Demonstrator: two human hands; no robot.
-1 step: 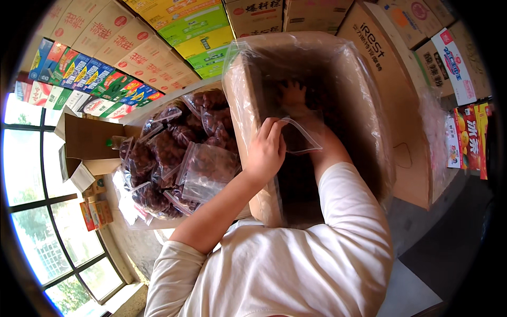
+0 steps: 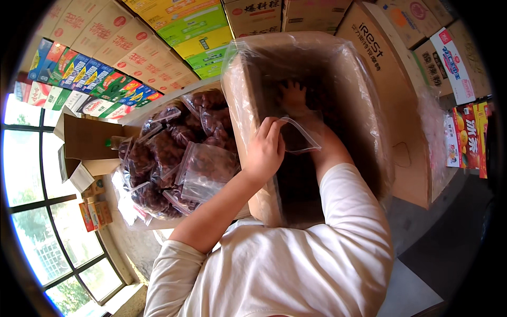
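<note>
Left hand [image 2: 268,150] pinching a clear zip bag [image 2: 301,138], right hand [image 2: 294,96] spreading inside a lined box [image 2: 244,108]

The left hand is bending over the box's left wall, gripping the bag's edge between thumb and fingers. The right hand is reaching toward the far end, fingers splayed and clasping nothing visible; shade is hiding whether it is touching the contents. The tall cardboard box is wearing a clear plastic liner [image 2: 364,87] that is folding out over its rim. What it is holding is looking dark, too dim to make out.

The zip bag is hanging inside the box, partly overlapping the right forearm [image 2: 332,153]. It is looking thin and see-through, with a pale strip along its edge.

To the left, filled bags [image 2: 141,158] are lying heaped, holding dark red, rounded pieces; flat clear bags [image 2: 211,165] are resting on top. The left forearm [image 2: 214,211] is crossing the heap's near right corner, and the box's left wall is standing between the heap and the right hand. Farther left, a small open carton [image 2: 94,138] is standing near the window [image 2: 33,182]. Stacked cartons [image 2: 113,39] are lining the far side, and a big brown carton [image 2: 388,87] is standing just right of the box.
</note>
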